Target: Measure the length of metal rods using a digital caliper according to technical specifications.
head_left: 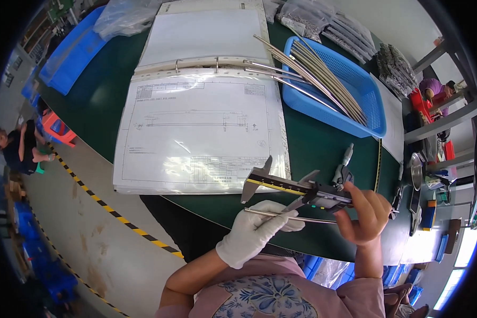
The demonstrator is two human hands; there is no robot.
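My left hand (252,233) wears a white glove and pinches a thin metal rod (318,220) near its left end. The rod lies roughly level, reaching right toward my other hand. My bare right hand (368,212) is closed around a digital caliper (283,184), whose beam points left just above the rod. The caliper's jaws are spread apart, with the rod below them rather than clearly between them. Just beyond my right fingers, a micrometer (345,161) rests on the green table (318,151).
An open binder (196,143) with a technical drawing lies ahead. Right of it, a blue basket (373,103) holds several long metal rods (331,79), some jutting over the binder. Bagged parts (350,32) sit behind. A blue bin (71,58) stands far left. Other people sit farther off.
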